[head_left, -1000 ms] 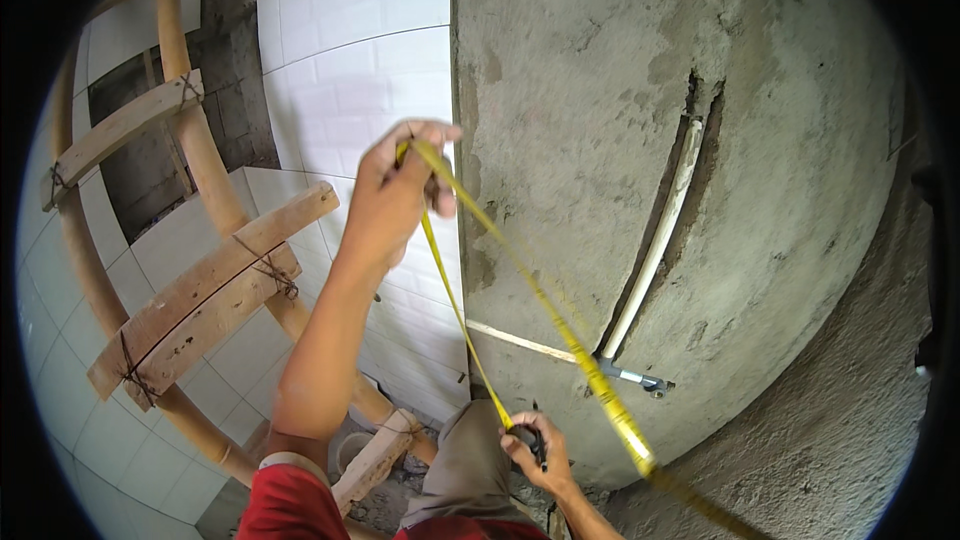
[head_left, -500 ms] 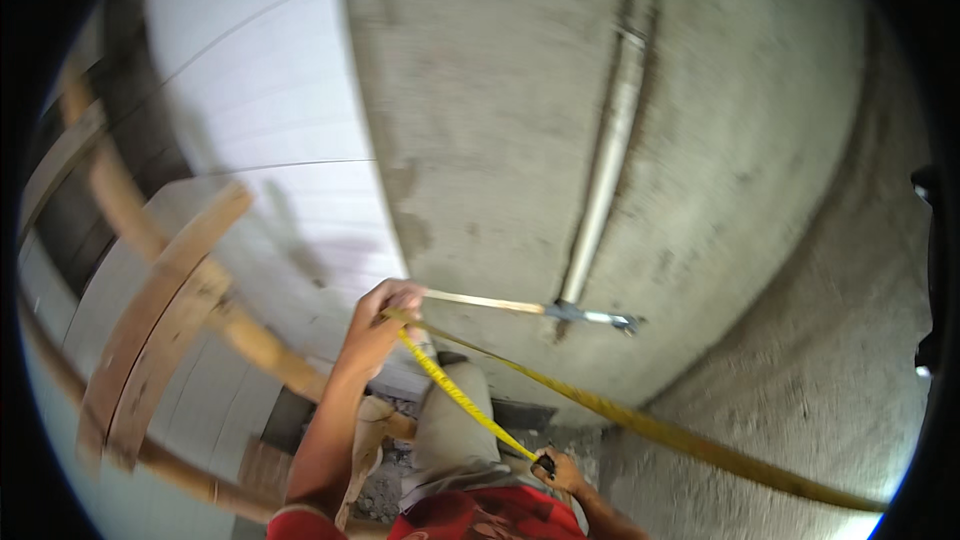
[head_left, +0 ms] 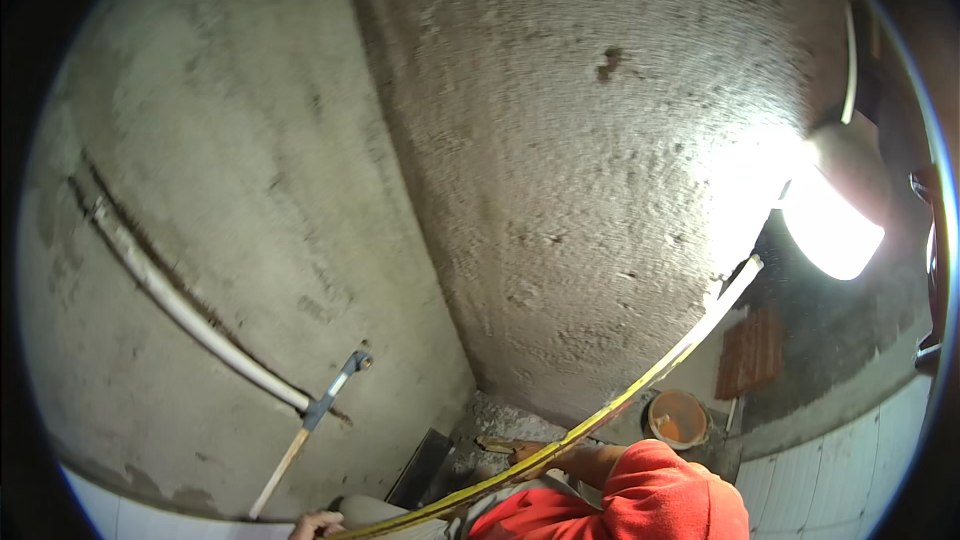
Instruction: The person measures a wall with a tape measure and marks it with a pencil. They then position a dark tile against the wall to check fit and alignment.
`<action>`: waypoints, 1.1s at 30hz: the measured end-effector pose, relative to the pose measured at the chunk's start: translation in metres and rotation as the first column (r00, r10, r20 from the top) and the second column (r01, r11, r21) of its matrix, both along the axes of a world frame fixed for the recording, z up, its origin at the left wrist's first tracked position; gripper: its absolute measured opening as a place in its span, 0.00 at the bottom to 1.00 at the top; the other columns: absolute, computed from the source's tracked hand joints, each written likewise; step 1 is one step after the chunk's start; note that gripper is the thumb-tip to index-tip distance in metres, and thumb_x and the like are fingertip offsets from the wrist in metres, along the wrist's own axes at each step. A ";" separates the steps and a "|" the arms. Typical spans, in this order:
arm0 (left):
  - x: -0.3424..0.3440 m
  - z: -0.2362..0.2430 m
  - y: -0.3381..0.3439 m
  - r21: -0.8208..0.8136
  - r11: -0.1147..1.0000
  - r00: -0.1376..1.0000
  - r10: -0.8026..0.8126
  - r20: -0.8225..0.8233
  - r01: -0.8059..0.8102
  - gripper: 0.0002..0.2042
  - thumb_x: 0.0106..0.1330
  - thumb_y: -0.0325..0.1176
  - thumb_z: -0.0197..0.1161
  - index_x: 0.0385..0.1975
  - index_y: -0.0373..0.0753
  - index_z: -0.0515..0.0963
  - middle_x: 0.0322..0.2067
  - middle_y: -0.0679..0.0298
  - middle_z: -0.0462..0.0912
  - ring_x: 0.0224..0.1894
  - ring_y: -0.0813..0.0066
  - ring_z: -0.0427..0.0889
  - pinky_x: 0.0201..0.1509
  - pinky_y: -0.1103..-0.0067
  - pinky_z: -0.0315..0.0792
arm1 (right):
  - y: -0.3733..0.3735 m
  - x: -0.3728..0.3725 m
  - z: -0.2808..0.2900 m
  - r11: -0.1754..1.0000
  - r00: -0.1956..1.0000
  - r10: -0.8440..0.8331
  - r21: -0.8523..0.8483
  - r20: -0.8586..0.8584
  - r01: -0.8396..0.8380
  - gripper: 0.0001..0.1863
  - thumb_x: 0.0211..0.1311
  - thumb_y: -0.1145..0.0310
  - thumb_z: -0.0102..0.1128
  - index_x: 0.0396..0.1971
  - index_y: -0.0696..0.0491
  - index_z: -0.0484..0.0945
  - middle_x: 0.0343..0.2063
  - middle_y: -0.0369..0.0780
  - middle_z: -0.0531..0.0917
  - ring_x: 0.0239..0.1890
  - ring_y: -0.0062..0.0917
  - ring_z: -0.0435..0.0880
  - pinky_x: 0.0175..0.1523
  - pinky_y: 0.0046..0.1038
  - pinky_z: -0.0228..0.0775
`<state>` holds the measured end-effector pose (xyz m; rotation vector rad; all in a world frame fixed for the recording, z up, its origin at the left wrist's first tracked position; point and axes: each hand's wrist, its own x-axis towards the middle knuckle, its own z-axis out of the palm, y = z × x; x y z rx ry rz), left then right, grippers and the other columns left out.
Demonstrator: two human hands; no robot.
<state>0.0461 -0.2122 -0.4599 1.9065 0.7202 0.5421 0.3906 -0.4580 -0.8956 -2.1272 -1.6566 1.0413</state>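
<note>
A long, narrow yellow bar [head_left: 590, 425] runs slantwise from the bottom edge up to the right, its far end pale under the lamp. My left hand [head_left: 316, 524], cut off by the lower edge, is closed at the bar's near end. Partly behind the bar, my right hand [head_left: 524, 453] shows only in part. A brown wooden piece [head_left: 495, 444] lies beside its fingers; what the hand holds, if anything, is hidden. No measuring tape can be made out.
On the grey wall to the left, a white pipe [head_left: 200, 325] sits in a groove and meets a grey tee fitting [head_left: 318, 410]. A rough wall [head_left: 560, 240] adjoins it. At right are a bright lamp [head_left: 832, 225], an orange-lined bucket [head_left: 680, 418] and white tiles [head_left: 840, 465].
My view has swung right, toward the corner and lamp. The white tiled wall and timber frame at left have mostly gone from sight. The yellow measuring tape between my hands no longer shows.
</note>
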 end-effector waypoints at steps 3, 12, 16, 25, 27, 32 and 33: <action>0.017 0.016 0.018 0.098 0.958 0.951 -0.249 -0.184 0.270 0.08 0.67 0.25 0.65 0.45 0.34 0.83 0.36 0.63 0.86 0.39 0.74 0.81 0.45 0.76 0.76 | 0.002 -0.012 0.006 0.997 0.997 -0.070 0.033 -0.015 0.071 0.23 0.60 0.50 0.63 0.47 0.52 0.83 0.44 0.50 0.87 0.49 0.46 0.85 0.53 0.45 0.76; -0.010 -0.002 0.062 -0.187 0.965 0.960 0.216 0.178 -0.182 0.12 0.80 0.33 0.55 0.41 0.29 0.79 0.24 0.68 0.75 0.25 0.80 0.74 0.31 0.80 0.70 | -0.029 -0.015 -0.041 0.977 0.994 -0.087 -0.203 -0.063 0.073 0.27 0.56 0.47 0.63 0.45 0.54 0.84 0.40 0.50 0.88 0.43 0.45 0.88 0.45 0.43 0.80; -0.043 0.013 0.078 -0.197 0.917 0.811 0.399 0.429 -0.347 0.16 0.77 0.45 0.60 0.42 0.34 0.76 0.24 0.70 0.72 0.26 0.81 0.69 0.32 0.79 0.68 | -0.044 -0.005 -0.060 0.959 0.962 -0.273 -0.074 0.003 0.273 0.24 0.55 0.50 0.67 0.44 0.53 0.83 0.41 0.47 0.88 0.47 0.44 0.87 0.50 0.41 0.80; -0.101 -0.001 0.060 -0.430 0.615 0.453 0.784 0.425 -0.661 0.17 0.76 0.45 0.63 0.47 0.34 0.79 0.27 0.71 0.74 0.24 0.83 0.72 0.32 0.78 0.75 | -0.096 0.026 -0.043 0.993 0.987 -0.104 -0.048 0.122 0.110 0.22 0.59 0.49 0.63 0.42 0.52 0.81 0.34 0.53 0.86 0.39 0.56 0.85 0.45 0.53 0.78; -0.109 -0.009 0.053 -0.429 0.540 0.415 0.838 0.355 -0.724 0.16 0.74 0.40 0.65 0.49 0.33 0.78 0.29 0.69 0.76 0.26 0.82 0.74 0.35 0.77 0.77 | -0.105 0.031 -0.036 0.978 0.986 -0.127 -0.152 0.107 0.143 0.18 0.59 0.56 0.66 0.45 0.49 0.81 0.40 0.51 0.86 0.44 0.52 0.85 0.52 0.49 0.77; -0.123 -0.024 0.021 -0.101 0.644 0.639 0.765 0.085 -0.758 0.15 0.67 0.25 0.67 0.52 0.31 0.77 0.34 0.64 0.80 0.31 0.79 0.81 0.37 0.77 0.79 | -0.111 0.045 -0.018 0.967 0.983 -0.185 -0.180 -0.006 0.181 0.15 0.61 0.59 0.67 0.43 0.51 0.80 0.33 0.49 0.87 0.40 0.47 0.88 0.44 0.43 0.80; -0.122 -0.029 0.014 0.039 0.681 0.676 0.732 -0.083 -0.732 0.17 0.62 0.21 0.66 0.52 0.31 0.75 0.34 0.62 0.80 0.31 0.78 0.82 0.35 0.79 0.79 | -0.109 0.048 -0.013 0.985 0.988 -0.140 -0.113 -0.063 0.132 0.15 0.61 0.60 0.68 0.43 0.51 0.80 0.33 0.49 0.87 0.40 0.47 0.88 0.44 0.43 0.80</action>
